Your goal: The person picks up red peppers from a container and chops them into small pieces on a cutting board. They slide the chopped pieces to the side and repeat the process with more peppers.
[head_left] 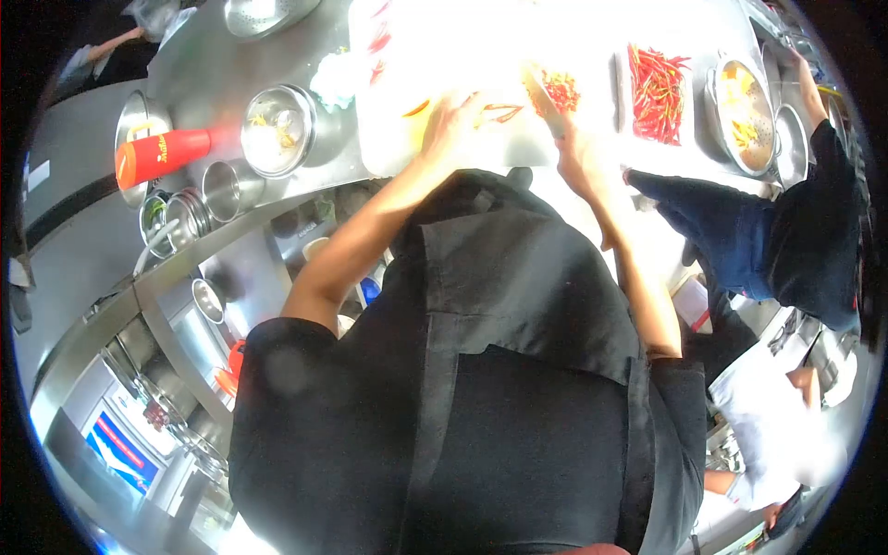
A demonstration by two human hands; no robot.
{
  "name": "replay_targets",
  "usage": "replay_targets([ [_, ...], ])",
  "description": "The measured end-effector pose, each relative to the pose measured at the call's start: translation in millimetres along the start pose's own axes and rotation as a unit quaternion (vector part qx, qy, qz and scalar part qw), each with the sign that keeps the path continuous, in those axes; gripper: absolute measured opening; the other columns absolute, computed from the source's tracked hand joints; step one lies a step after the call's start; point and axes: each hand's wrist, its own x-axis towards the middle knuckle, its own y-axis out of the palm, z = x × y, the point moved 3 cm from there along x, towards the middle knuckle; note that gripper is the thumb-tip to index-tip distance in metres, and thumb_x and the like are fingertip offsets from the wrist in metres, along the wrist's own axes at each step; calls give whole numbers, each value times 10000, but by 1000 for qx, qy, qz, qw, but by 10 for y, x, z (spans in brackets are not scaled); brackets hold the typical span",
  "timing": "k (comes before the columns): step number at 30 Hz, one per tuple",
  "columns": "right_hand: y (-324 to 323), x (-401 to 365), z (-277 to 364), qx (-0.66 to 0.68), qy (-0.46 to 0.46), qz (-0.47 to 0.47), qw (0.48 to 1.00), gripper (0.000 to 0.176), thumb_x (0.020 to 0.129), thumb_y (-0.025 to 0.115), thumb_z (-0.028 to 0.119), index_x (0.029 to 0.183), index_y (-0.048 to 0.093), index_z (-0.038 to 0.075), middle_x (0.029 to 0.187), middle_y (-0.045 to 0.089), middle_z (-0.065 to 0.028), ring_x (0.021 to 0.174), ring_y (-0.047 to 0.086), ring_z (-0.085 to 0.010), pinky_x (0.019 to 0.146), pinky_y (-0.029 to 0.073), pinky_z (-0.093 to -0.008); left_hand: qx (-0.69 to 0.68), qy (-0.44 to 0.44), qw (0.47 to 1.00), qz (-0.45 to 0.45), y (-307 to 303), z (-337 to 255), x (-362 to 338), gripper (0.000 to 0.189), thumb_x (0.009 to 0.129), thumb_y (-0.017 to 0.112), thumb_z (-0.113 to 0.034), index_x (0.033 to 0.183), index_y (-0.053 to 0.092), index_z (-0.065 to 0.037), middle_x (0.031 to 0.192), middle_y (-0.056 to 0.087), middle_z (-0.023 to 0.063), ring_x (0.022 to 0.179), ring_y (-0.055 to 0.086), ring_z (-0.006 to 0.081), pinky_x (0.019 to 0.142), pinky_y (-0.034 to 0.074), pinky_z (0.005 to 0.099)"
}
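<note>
Kitchen: Steel shelving with pots and pans lines the area below a metal tabletop (319,157), with co-workers at right, one in dark clothing (786,231) and one in white (768,416).

Left side of the tabletop: A red bottle (166,157) lies tilted across a metal bowl; nearer the board sit a round metal bowl (277,131) with pale scraps and a crumpled pale item (333,81), possibly a cloth. A perforated pan (268,14) stands farther back.

Right side of the tabletop: A tray (623,97) of whole red chilies (659,97) rests just beside a colander (760,153) holding yellow-orange pieces (740,111).

White cutting board: Washed out by glare, the board (398,143) lies directly in front of the person in the black apron (527,277).

Left hand: Fingers bent low over the board, the left hand (450,125) is close beside red chili pieces (502,113); whether it grips one cannot be told.

Right hand: Closed around a knife (544,97), the right hand (578,153) angles the blade beside chopped red chilies (561,91), which lie beyond the knuckles and well apart from the left hand.
</note>
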Motion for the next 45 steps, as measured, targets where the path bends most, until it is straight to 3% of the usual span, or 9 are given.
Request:
replay_targets([
  [2, 56, 42, 81, -4, 19, 31, 999, 378, 835, 518, 90, 1207, 479, 34, 890, 610, -251, 855, 596, -415, 759, 458, -483, 100, 14, 995, -10, 21, 1, -71, 200, 773, 649, -148, 952, 650, -58, 874, 666, 107, 792, 659, 234, 690, 511, 300],
  [4, 244, 81, 6, 88, -8, -13, 996, 328, 835, 483, 61, 1162, 492, 38, 909, 617, -232, 852, 608, -398, 746, 459, -484, -492, -263, 827, -70, 202, 14, -91, 215, 760, 639, -94, 973, 649, -66, 892, 661, 131, 816, 647, 251, 716, 499, 319],
  [10, 350, 10, -24, -115, -68, 28, 991, 321, 795, 450, 43, 1108, 487, -19, 771, 575, -207, 650, 590, -319, 601, 470, -408, -44, -52, 998, -15, 238, 170, -35, 210, 747, 626, -17, 950, 643, -64, 830, 643, 133, 783, 615, 322, 675, 476, 384],
  [12, 289, -96, 82, -199, -210, -272, 918, 315, 787, 449, 48, 1088, 485, -34, 705, 548, -173, 581, 556, -281, 544, 458, -371, -23, -60, 998, -3, 228, 156, -56, 222, 740, 626, -1, 953, 643, -63, 821, 637, 135, 794, 610, 323, 654, 480, 386],
  [13, 356, -3, 46, 8, -142, -162, 976, 325, 774, 455, 32, 1092, 475, -31, 660, 545, -174, 557, 552, -311, 535, 458, -389, -25, -64, 998, 0, 241, 188, -72, 229, 733, 613, 27, 949, 642, -43, 820, 627, 149, 786, 604, 328, 639, 483, 400],
  [22, 15, 110, 255, 60, -30, 9, 998, 218, 760, 458, -32, 978, 441, -27, 676, 572, -267, 653, 606, -394, 598, 467, -466, -52, -16, 996, -72, 157, 113, -2, 204, 708, 635, 46, 892, 667, -39, 753, 603, 165, 669, 588, 307, 591, 454, 374],
  [30, 209, 197, 287, -62, -146, -106, 982, 251, 800, 450, 18, 1045, 434, -28, 669, 574, -240, 611, 602, -371, 542, 466, -459, -106, -40, 993, -26, 143, 139, 11, 159, 715, 605, 42, 855, 641, -26, 769, 604, 162, 715, 595, 334, 617, 466, 394],
  [42, 110, 129, 474, 20, 23, 63, 998, 285, 758, 464, -35, 1041, 437, -40, 755, 584, -284, 741, 597, -436, 656, 460, -504, -113, 26, 992, -46, 48, 201, -28, 203, 725, 541, 32, 873, 665, -30, 804, 616, 141, 791, 596, 308, 690, 479, 387],
  [45, 387, 152, 422, -4, -2, -65, 998, 163, 757, 476, -4, 918, 452, -4, 649, 579, -255, 658, 609, -415, 612, 474, -487, -113, 26, 993, -29, 74, 279, -10, 209, 732, 547, 20, 885, 673, -45, 825, 620, 136, 799, 599, 296, 699, 479, 378],
])
